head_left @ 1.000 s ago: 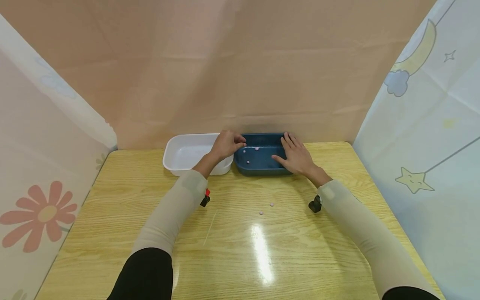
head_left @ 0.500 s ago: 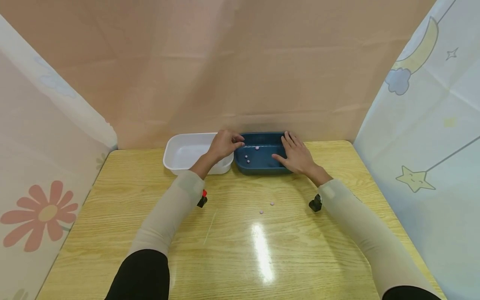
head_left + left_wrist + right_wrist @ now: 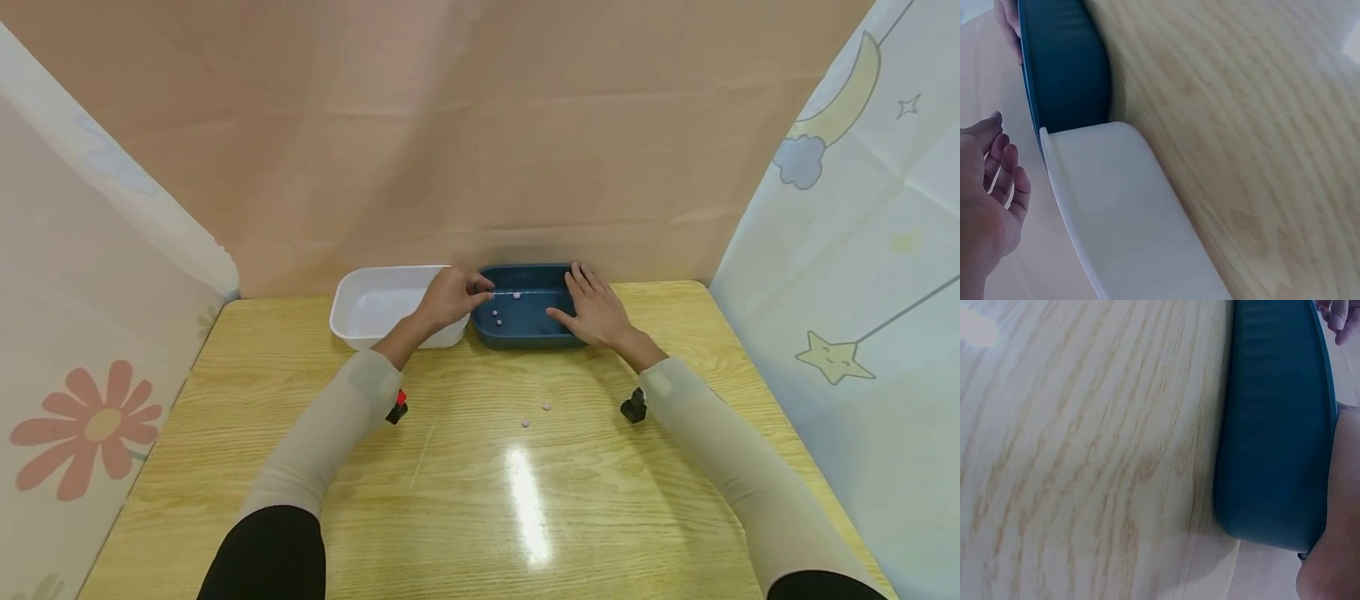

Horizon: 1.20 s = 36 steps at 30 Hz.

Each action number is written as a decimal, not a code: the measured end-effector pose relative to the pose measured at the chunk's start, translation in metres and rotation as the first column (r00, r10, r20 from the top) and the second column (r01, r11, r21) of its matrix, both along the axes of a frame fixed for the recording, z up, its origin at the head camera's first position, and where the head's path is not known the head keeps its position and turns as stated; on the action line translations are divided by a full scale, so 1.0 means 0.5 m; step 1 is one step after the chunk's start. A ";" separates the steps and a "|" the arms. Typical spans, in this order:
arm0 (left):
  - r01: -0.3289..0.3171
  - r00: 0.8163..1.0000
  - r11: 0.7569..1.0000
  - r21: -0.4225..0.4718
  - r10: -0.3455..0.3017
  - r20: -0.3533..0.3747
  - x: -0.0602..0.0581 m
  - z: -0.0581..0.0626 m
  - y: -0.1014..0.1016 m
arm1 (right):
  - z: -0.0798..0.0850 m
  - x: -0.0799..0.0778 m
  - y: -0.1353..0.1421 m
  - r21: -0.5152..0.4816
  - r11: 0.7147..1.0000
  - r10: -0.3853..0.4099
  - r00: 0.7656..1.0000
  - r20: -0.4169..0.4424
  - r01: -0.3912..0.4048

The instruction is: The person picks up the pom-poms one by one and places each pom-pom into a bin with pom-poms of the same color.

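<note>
My left hand [image 3: 450, 298] hovers over the place where a white tub [image 3: 360, 308] meets a dark blue tub [image 3: 528, 340]. Its thumb and fingers are loosely bent and apart, and nothing shows between them in the left wrist view. My right hand [image 3: 597, 312] lies with spread fingers across the right end of the blue tub, its thumb reaching inside. On the blue tub's floor are a pink bead [image 3: 517, 296] towards the back and two smaller-looking beads [image 3: 498, 322] near the left front. The white tub is partly hidden behind my left hand.
Two more small pink beads, one nearer [image 3: 525, 423] and one farther [image 3: 547, 407], lie on the wooden table [image 3: 450, 517] in front of the blue tub. Close behind both tubs rises a brown backdrop [image 3: 480, 167]. Patterned sheets flank the table on either side.
One bead in the blue tub has rolled forward to sit beside the front one. My left hand has dipped slightly and its forearm shifted left; my right hand has stayed in place.
</note>
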<state>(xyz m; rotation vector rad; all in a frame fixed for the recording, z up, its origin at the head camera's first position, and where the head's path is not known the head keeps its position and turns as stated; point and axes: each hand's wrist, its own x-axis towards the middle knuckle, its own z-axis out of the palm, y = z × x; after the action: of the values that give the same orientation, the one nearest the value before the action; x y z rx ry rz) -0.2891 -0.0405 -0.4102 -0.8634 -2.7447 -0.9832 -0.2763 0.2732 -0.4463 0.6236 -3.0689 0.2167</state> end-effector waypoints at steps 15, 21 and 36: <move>0.072 0.996 0.997 0.014 -0.071 -0.051 0.054 -0.008 -0.001 | -0.003 0.000 0.001 -0.009 1.000 0.000 1.000 0.003 0.000; 0.096 0.995 0.995 0.002 -0.096 -0.038 0.076 -0.010 0.002 | 0.000 0.000 0.001 0.001 1.000 -0.001 1.000 -0.006 0.001; 0.217 0.976 0.976 0.030 -0.216 -0.027 0.120 -0.031 0.009 | 0.004 0.004 -0.004 0.010 1.000 -0.005 1.000 -0.011 0.005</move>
<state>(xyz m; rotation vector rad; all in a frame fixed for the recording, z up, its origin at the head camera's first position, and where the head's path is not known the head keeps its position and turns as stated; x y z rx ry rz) -0.2293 -0.0359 -0.4255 -1.1805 -2.6489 -1.0418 -0.2744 0.2712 -0.4442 0.6149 -3.0622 0.1974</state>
